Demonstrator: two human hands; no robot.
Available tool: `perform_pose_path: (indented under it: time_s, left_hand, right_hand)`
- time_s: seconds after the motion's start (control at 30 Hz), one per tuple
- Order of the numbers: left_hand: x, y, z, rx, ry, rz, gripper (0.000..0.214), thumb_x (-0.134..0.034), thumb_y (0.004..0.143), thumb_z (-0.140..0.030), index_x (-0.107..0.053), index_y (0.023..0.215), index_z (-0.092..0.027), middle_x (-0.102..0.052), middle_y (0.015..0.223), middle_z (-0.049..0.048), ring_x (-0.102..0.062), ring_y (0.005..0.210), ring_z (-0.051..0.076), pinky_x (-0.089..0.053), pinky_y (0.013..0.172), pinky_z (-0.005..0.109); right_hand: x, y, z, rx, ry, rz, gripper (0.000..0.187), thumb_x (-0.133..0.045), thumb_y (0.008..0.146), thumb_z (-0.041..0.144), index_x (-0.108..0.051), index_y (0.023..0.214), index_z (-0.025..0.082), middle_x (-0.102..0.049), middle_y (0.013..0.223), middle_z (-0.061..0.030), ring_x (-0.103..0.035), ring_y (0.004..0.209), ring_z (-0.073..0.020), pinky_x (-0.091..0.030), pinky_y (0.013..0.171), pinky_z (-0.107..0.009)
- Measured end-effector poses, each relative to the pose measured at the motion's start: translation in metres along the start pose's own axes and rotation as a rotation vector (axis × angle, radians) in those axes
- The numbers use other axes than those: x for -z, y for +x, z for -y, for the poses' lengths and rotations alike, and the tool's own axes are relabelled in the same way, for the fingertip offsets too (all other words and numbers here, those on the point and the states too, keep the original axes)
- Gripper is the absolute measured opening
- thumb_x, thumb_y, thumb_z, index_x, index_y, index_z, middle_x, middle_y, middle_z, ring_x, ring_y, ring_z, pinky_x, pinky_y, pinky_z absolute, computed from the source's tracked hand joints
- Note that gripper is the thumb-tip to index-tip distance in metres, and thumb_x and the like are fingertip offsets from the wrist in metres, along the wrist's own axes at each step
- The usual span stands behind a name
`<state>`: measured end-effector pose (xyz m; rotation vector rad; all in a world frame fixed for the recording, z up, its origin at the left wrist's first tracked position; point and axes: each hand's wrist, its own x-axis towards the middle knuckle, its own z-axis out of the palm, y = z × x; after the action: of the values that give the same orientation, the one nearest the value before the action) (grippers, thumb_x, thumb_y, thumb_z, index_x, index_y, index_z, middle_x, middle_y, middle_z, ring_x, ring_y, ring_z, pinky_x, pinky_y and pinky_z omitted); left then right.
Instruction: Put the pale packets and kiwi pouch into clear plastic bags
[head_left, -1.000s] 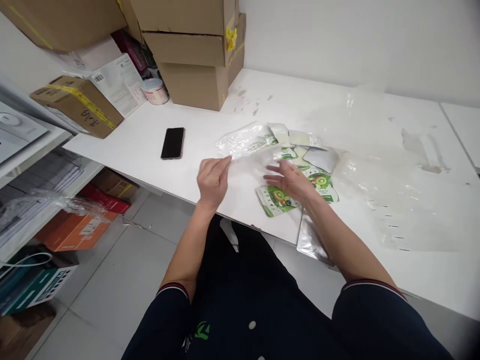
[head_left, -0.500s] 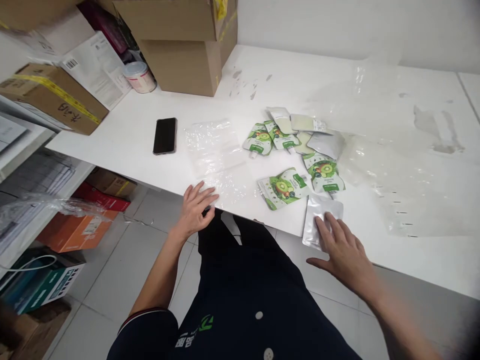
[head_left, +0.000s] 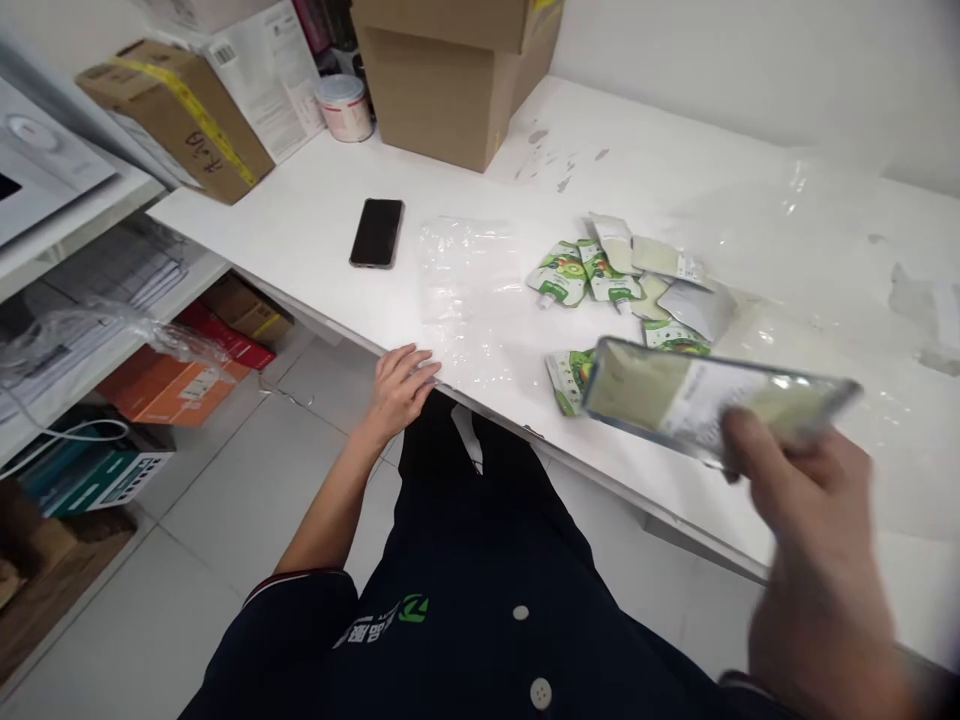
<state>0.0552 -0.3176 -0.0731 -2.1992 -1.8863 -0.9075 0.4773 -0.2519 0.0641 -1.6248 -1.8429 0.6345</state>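
Raised above the table's front edge, my right hand [head_left: 810, 510] pinches a flat pouch [head_left: 652, 390] with a pale green window and a white label, slightly blurred. My left hand [head_left: 401, 388] rests on the table edge with its fingers out, beside a clear plastic bag [head_left: 472, 300] lying flat. Behind the held pouch, a green kiwi-print pouch [head_left: 566, 375] is partly hidden. Farther back lie green spouted pouches [head_left: 561, 272], several pale packets [head_left: 664, 257] and a silver packet [head_left: 697, 308] in a loose pile.
A black phone [head_left: 377, 233] lies left of the clear bag. Cardboard boxes [head_left: 435, 100] and a lidded tin [head_left: 345, 108] stand at the back left. Large clear plastic sheeting [head_left: 810, 250] spreads over the right side. Shelves with boxes [head_left: 187, 385] stand at the left.
My right hand has lifted the pouch off the table and turned it so its pale green, labelled side shows. My left hand stays at the table edge. The view has shifted left.
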Motion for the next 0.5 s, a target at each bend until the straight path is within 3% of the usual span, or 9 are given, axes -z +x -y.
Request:
perform_pose_path:
  time_s: [0.03, 0.1, 0.2, 0.27, 0.37, 0.5]
  left_hand:
    - [-0.001, -0.002, 0.000, -0.006, 0.000, -0.011, 0.023, -0.058, 0.094, -0.026, -0.070, 0.113, -0.025, -0.070, 0.124, 0.0066, -0.055, 0.128, 0.028, -0.042, 0.107, 0.048]
    - [-0.002, -0.005, 0.000, -0.024, 0.005, -0.027, 0.023, -0.056, 0.095, -0.025, -0.070, 0.113, -0.025, -0.070, 0.125, 0.0059, -0.055, 0.128, 0.027, -0.043, 0.107, 0.047]
    - [-0.001, -0.009, -0.002, -0.018, 0.014, -0.035, 0.025, -0.054, 0.095, -0.023, -0.070, 0.114, -0.024, -0.069, 0.125, 0.0062, -0.055, 0.128, 0.027, -0.044, 0.106, 0.048]
    - [0.001, -0.010, -0.003, 0.008, 0.014, -0.029, 0.024, -0.052, 0.096, -0.023, -0.070, 0.112, -0.025, -0.070, 0.124, 0.0065, -0.055, 0.128, 0.027, -0.044, 0.105, 0.049]
    - [0.001, -0.011, -0.005, 0.029, 0.013, -0.037, 0.023, -0.052, 0.097, -0.025, -0.070, 0.110, -0.024, -0.071, 0.122, 0.0065, -0.055, 0.128, 0.027, -0.044, 0.105, 0.048]
    - [-0.002, -0.010, -0.005, 0.025, 0.018, -0.074, 0.020, -0.054, 0.097, -0.029, -0.069, 0.108, -0.022, -0.072, 0.118, 0.0070, -0.056, 0.126, 0.027, -0.045, 0.104, 0.045]
  right_hand:
    - [-0.022, 0.015, 0.012, -0.047, 0.186, 0.018, 0.036, -0.061, 0.087, 0.055, -0.056, 0.066, 0.027, -0.055, 0.052, -0.0026, -0.053, 0.043, -0.0214, -0.042, 0.036, -0.037]
    - [-0.073, 0.044, 0.033, -0.073, 0.459, 0.212, 0.033, -0.068, 0.083, 0.054, -0.060, 0.077, 0.022, -0.058, 0.058, -0.0006, -0.052, 0.043, -0.0166, -0.043, 0.038, -0.032]
    - [-0.142, 0.075, 0.054, -0.093, 0.634, 0.427, 0.035, -0.071, 0.081, 0.052, -0.064, 0.092, 0.019, -0.065, 0.070, -0.0019, -0.056, 0.050, -0.0141, -0.045, 0.040, -0.027]
    - [-0.173, 0.086, 0.060, -0.089, 0.706, 0.502, 0.035, -0.071, 0.081, 0.049, -0.064, 0.097, 0.018, -0.068, 0.076, -0.0030, -0.058, 0.054, -0.0134, -0.047, 0.042, -0.026]
    - [-0.191, 0.093, 0.063, -0.126, 0.728, 0.573, 0.034, -0.071, 0.083, 0.044, -0.063, 0.104, 0.018, -0.071, 0.087, -0.0057, -0.062, 0.061, -0.0145, -0.050, 0.045, -0.026]
    - [-0.184, 0.093, 0.062, -0.145, 0.511, 0.689, 0.030, -0.071, 0.084, 0.037, -0.060, 0.104, 0.017, -0.071, 0.088, -0.0080, -0.062, 0.059, -0.0153, -0.050, 0.045, -0.028]
